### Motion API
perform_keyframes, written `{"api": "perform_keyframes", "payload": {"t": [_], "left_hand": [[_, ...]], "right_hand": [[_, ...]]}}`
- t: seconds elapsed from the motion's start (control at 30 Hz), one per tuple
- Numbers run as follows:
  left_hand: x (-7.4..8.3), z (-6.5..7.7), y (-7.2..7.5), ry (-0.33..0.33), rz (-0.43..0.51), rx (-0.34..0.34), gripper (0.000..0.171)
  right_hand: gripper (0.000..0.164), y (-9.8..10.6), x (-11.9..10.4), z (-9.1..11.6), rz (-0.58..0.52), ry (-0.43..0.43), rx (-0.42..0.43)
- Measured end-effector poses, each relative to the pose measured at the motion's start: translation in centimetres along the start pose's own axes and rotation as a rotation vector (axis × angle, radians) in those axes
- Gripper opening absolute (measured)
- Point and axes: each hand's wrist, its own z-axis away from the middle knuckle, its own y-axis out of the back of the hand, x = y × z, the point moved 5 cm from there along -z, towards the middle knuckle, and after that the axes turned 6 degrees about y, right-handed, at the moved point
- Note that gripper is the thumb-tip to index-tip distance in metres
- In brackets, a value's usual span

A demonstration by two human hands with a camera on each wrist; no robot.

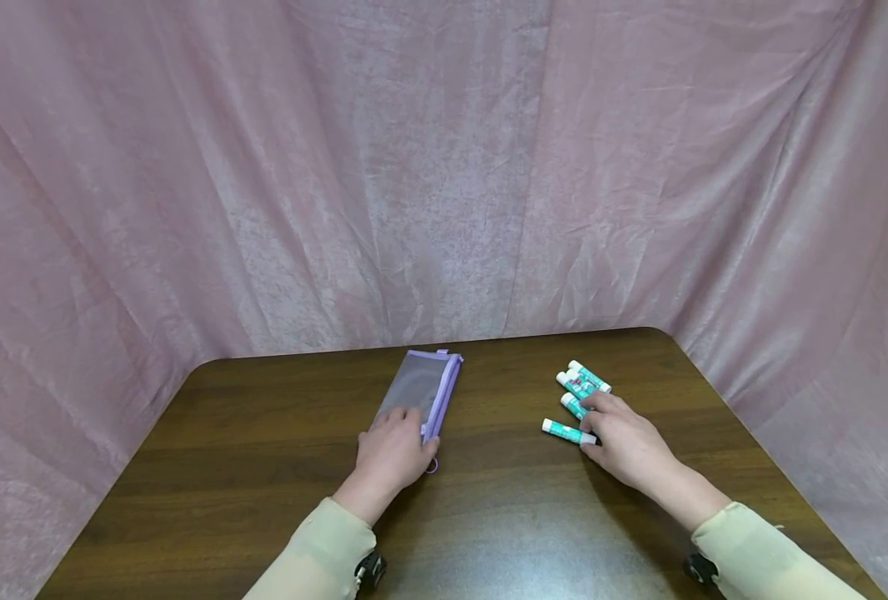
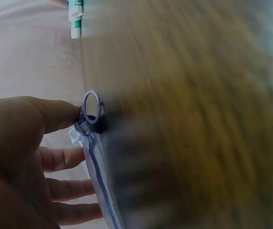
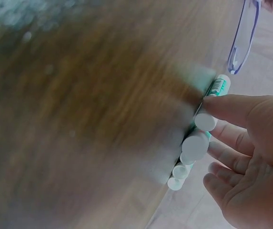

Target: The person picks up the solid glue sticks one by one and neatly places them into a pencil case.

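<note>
A flat see-through pouch [image 1: 417, 385] with a purple zipper edge lies on the table. My left hand [image 1: 393, 454] rests on its near end, fingers extended over the mesh. In the left wrist view the thumb [image 2: 55, 113] is right at the zipper's end, beside a purple ring [image 2: 92, 106]. On the right, my right hand [image 1: 631, 442] pinches the near end of a green-and-white glue stick [image 1: 564, 431] between thumb and index finger. Its white end [image 3: 205, 120] shows between them in the right wrist view. The other fingers are close to more glue sticks [image 1: 577, 383].
Several glue sticks lie grouped beyond the right hand, their round ends [image 3: 179, 171] lined up in the right wrist view. The brown wooden table [image 1: 278, 433] has rounded far corners. A pink curtain [image 1: 444, 183] hangs behind it and along both sides.
</note>
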Motion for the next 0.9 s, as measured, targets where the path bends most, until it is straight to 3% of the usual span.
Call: {"api": "perform_keyframes", "payload": {"t": [0.63,0.9], "left_hand": [[0.24,-0.46,-0.32,-0.007,-0.05,-0.001,0.027],[0.02,-0.52,-0.19,-0.024,0.042,0.038,0.018]], "right_hand": [[0.02,0.14,-0.28,-0.57,0.027,0.004,-0.009],[0.019,0.29,-0.73,-0.82,0.018,0.007,-0.001]]}}
